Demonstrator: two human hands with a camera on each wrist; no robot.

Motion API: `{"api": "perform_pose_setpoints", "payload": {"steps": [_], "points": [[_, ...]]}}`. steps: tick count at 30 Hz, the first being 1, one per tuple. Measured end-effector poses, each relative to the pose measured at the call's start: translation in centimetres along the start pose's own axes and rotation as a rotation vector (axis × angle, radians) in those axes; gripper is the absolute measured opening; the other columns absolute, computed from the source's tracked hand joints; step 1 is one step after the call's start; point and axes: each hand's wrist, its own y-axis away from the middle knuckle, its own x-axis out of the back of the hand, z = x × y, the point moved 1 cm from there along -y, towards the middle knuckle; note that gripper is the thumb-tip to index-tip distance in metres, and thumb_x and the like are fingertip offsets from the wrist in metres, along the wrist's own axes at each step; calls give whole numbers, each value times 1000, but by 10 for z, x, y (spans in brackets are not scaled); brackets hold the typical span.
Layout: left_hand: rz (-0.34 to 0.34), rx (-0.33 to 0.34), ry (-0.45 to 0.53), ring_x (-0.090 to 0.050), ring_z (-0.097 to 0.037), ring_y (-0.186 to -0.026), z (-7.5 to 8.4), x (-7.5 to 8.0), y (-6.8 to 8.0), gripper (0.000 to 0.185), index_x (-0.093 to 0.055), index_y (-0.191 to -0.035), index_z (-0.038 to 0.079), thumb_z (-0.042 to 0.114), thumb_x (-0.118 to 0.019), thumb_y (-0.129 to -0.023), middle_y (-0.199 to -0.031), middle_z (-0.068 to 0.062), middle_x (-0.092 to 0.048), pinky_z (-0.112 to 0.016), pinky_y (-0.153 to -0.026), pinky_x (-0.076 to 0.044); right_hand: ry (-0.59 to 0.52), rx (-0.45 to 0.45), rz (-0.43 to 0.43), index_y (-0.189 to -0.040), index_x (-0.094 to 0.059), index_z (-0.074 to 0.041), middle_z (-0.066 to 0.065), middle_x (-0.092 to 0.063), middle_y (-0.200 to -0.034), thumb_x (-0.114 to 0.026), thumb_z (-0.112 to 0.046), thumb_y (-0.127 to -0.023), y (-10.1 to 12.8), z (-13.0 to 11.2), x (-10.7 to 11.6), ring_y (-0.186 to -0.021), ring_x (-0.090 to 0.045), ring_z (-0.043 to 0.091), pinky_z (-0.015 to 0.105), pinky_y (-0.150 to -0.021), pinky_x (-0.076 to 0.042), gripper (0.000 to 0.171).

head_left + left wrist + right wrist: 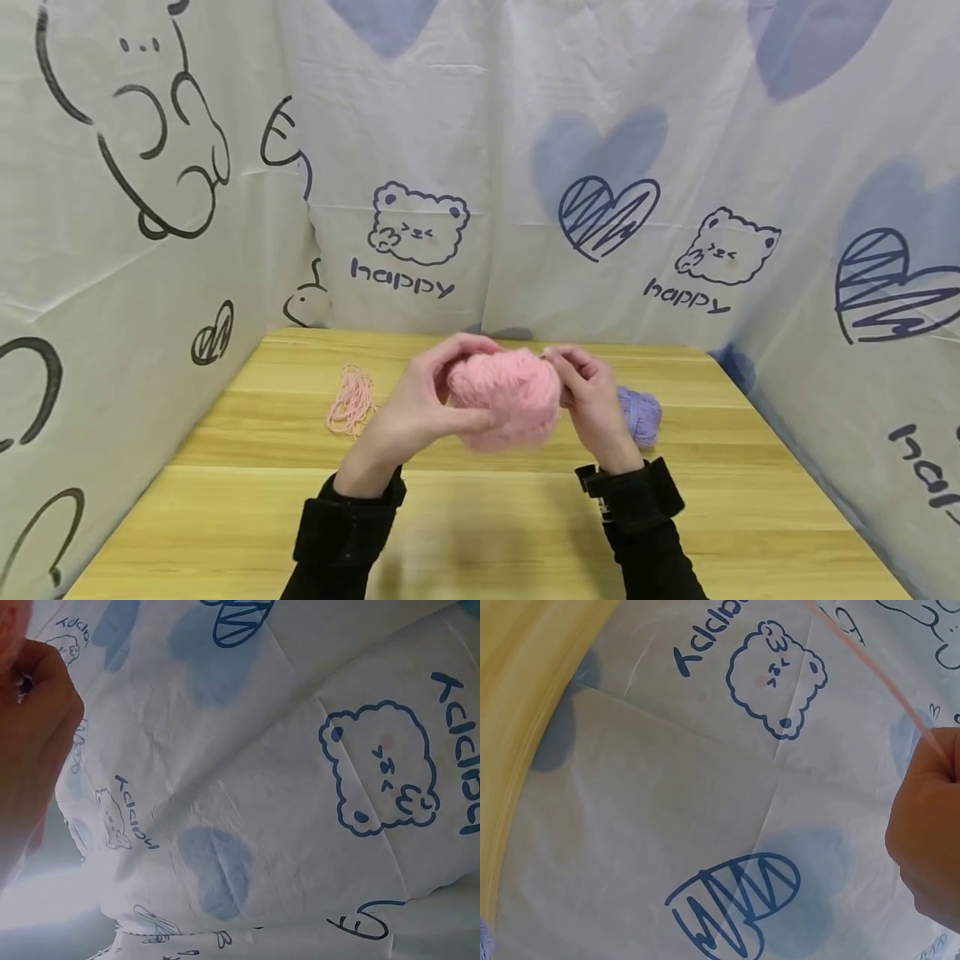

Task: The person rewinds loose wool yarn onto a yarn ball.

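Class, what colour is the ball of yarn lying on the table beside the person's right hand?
Purple yarn ball, resting on the wooden table; clearest in the head view.

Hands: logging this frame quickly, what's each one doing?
Left hand: grips the pink yarn ball.
Right hand: pinches a pink yarn strand.

We see bright, even light from above, and soft shadows fall on the table just beneath the hands. The pink yarn ball they hold is motion-blurred. Wrist views look hazy; edges bend.
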Motion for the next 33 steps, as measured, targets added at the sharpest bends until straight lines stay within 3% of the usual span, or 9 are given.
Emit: {"api": "perform_pose_setpoints", "payload": {"steps": [2, 4, 7, 9, 14, 18, 22, 27, 33], "points": [[73, 25, 56, -58, -23, -111, 1, 2, 0, 61, -53, -128, 7, -4, -75, -72, -126, -13, -57, -36, -96, -53, 24, -21, -39, -92, -72, -23, -11, -66, -77, -54, -12, -98, 1, 2, -1, -57, -52, -2, 12, -50, -44, 22], [158, 53, 109, -59, -22, -110, 1, 4, 0, 61, -52, -130, 8, -2, -74, -74, -124, -12, -57, -35, -96, -53, 64, -24, -93, -92, -72, -24, -11, -58, -67, -52, -11, -98, 2, 3, -3, -53, -46, -1, 14, -49, -40, 25], [273, 61, 180, -59, -20, -110, 0, 7, -1, 60, -50, -132, 7, -2, -72, -77, -124, -11, -56, -33, -97, -53, 133, -23, -166, -91, -72, -22, -8, -37, -57, -54, -12, -97, 4, 5, -5, -48, -28, 6, 20, -48, -24, 21], [343, 51, 215, -59, -19, -110, -1, 8, -3, 59, -50, -132, 6, -3, -71, -78, -123, -9, -56, -31, -97, -53, 169, -24, -201, -93, -72, -17, -3, -26, -56, -57, -15, -96, 5, 5, -7, -50, -19, 14, 27, -50, -18, 16], [490, 11, 198, -60, -19, -107, -4, 11, -5, 54, -52, -128, 6, -3, -73, -79, -120, -9, -58, -29, -94, -54, 258, -14, -261, -102, -71, 0, -1, -25, -57, -61, -17, -94, 8, 2, -12, -51, -18, 19, 31, -49, -18, 22], [568, -3, 70, -60, -20, -104, -8, 11, -7, 55, -54, -125, 7, 0, -77, -76, -118, -9, -59, -29, -88, -57, 357, 24, -311, -104, -70, 3, -7, -43, -63, -61, -16, -94, 12, -3, -15, -52, -23, 16, 29, -49, -22, 24], [581, -33, -95, -59, -20, -103, -14, 8, -10, 57, -55, -124, 6, 0, -80, -73, -118, -10, -59, -33, -86, -58, 426, 80, -350, -104, -71, 1, -8, -67, -82, -61, -13, -94, 16, -10, -16, -57, -33, 12, 26, -52, -32, 20], [583, -116, -341, -56, -23, -102, -21, 1, -13, 60, -56, -122, 3, 4, -83, -69, -114, -13, -55, -38, -89, -55, 453, 140, -369, -101, -71, 0, -7, -71, -88, -63, -9, -92, 23, -21, -16, -65, -48, 9, 21, -60, -44, 15], [560, -177, -585, -56, -24, -96, -27, -5, -17, 57, -59, -115, -1, 6, -85, -65, -108, -14, -54, -38, -87, -55, 461, 207, -341, -98, -70, 2, -7, -67, -83, -63, -4, -90, 30, -35, -14, -60, -43, 8, 23, -53, -40, 12]]}}
